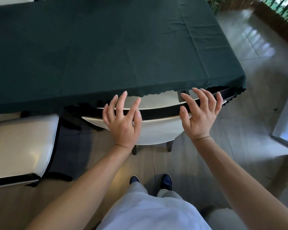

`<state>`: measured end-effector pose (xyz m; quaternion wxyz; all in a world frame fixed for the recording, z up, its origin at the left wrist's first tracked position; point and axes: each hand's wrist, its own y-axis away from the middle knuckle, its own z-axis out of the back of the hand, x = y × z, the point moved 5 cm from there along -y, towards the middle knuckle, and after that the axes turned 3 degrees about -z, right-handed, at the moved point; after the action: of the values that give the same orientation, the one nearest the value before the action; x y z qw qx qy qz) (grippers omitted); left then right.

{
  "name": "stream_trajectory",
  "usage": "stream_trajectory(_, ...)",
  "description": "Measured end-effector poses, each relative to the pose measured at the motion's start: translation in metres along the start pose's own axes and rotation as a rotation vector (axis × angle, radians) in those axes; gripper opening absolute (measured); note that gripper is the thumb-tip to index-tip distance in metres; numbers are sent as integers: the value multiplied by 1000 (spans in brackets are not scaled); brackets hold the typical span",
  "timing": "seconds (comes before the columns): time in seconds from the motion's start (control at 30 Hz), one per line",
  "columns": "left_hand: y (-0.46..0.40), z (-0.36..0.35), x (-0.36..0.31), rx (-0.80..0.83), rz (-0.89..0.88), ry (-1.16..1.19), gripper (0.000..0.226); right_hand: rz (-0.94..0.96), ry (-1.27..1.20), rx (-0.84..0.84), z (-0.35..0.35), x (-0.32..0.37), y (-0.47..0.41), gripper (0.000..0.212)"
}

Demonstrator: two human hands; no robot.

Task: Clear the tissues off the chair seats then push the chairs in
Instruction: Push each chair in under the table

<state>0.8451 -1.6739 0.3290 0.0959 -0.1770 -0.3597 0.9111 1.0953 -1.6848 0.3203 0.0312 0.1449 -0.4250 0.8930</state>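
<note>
Tiled floor (249, 123) underfoot, a long surface under a dark green cloth (90, 47) ahead.

Nearest are the person's own shoes and pale trousers; just beyond, both hands spread over the top rail of the chair (156, 130) in front: the left hand (123, 118) and the right hand (199, 113) each have their grip wide, fingers splayed, holding nothing. That chair looks pushed well in, its seat mostly under the cloth edge, and no tissue shows on the sliver still visible. The second chair (22, 143) to the left stands out from the surface, seat bare, so it probably still needs pushing. Whether the fingertips actually touch the rail is hard to tell, and any tissues are out of view.
</note>
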Motion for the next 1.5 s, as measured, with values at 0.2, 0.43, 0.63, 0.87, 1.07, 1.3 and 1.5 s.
stream_trajectory(0.2, -21, -5, 59, -24, -70, -11, 40, 15, 22, 14, -22, 48, 4, 33)
stream_trajectory(0.43, -55, -23, 49, 42, -46, -31, 38, 14, -3, -38, -48, 30, -32, 34)
stream_trajectory(0.63, -33, -37, 2, 41, 32, 1, 34, 39, -20, -37, -40, -19, -29, 36)
stream_trajectory(0.87, -45, -40, 33, 5, -25, 7, 35, -3, -9, 29, -47, 7, -31, 33)
stream_trajectory(1.07, -66, -47, 46, -12, 8, 10, 33, 35, 2, 1, -62, 15, -48, 29)
stream_trajectory(1.3, -75, -61, 8, 45, 90, 21, 33, 37, -56, -16, -68, -22, -72, 31)
stream_trajectory(1.5, -64, -63, 1, 75, 66, 24, 35, -49, -67, -41, -59, -24, -68, 19)
